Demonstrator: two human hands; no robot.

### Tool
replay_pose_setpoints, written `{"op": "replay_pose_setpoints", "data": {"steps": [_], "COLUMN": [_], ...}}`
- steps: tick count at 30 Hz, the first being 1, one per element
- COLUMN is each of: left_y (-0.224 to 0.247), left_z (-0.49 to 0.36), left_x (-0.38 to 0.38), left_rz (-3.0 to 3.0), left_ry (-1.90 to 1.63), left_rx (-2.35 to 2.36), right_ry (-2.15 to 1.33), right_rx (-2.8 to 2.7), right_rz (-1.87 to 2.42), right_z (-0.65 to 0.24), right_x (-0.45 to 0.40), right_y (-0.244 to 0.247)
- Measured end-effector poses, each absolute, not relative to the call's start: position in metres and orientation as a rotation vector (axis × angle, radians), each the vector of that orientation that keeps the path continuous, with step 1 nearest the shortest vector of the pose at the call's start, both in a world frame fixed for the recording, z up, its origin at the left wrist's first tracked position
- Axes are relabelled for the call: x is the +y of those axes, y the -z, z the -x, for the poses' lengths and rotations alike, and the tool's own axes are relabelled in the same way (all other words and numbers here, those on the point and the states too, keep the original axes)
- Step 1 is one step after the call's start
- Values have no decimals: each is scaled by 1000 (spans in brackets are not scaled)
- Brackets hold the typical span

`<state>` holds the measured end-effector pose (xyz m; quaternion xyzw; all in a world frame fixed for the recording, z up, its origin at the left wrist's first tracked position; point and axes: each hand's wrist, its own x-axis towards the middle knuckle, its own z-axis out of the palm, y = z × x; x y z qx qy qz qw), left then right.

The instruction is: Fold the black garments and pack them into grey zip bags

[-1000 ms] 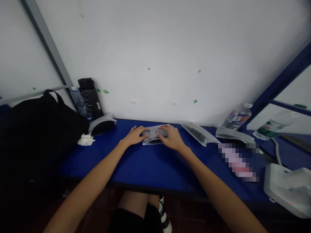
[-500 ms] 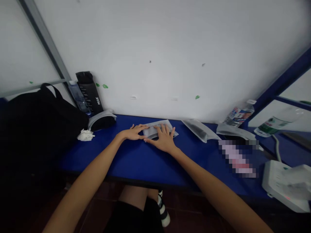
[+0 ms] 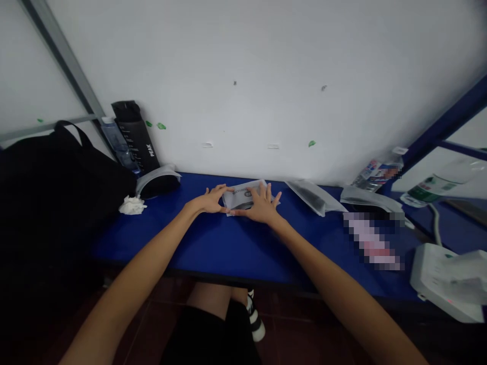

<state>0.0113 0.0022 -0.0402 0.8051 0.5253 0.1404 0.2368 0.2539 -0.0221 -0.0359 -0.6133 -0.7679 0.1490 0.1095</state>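
A frosted, see-through plastic pouch (image 3: 240, 198) with dark printing lies nearly flat on the blue desk (image 3: 228, 243). At its left edge is my left hand (image 3: 208, 202), open, with the thumb at the near left corner and the index finger on the upper left part. My right hand (image 3: 262, 207) rests over the right part of the pouch, its fingers spread and its thumb stretched left along the near edge. The thumbs nearly meet. My right hand covers some of the pouch.
Another frosted pouch (image 3: 314, 196) lies to the right, near bottles (image 3: 380, 170) and a white device (image 3: 445, 284). On the left are a black bag (image 3: 57, 187), a crumpled tissue (image 3: 132, 205), a black-filled pouch (image 3: 158, 183) and a black PEAK bottle (image 3: 137, 139). A white wall stands behind.
More of the pouch's dark printing shows between my hands now. My right hand's fingers have spread wider and shifted slightly right. The view has tilted a little downward.
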Motion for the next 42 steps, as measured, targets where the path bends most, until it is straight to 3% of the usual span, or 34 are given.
{"op": "replay_pose_setpoints", "data": {"steps": [24, 42], "left_y": [37, 30], "left_z": [-17, -18], "left_x": [0, -5], "left_rz": [-2155, -2126], "left_ry": [-336, -310], "left_rx": [1512, 1471], "right_ry": [-506, -713], "right_rx": [-2276, -2371], "right_rz": [1835, 1485], "right_z": [-304, -375], "right_x": [28, 53], "right_y": [36, 32]}}
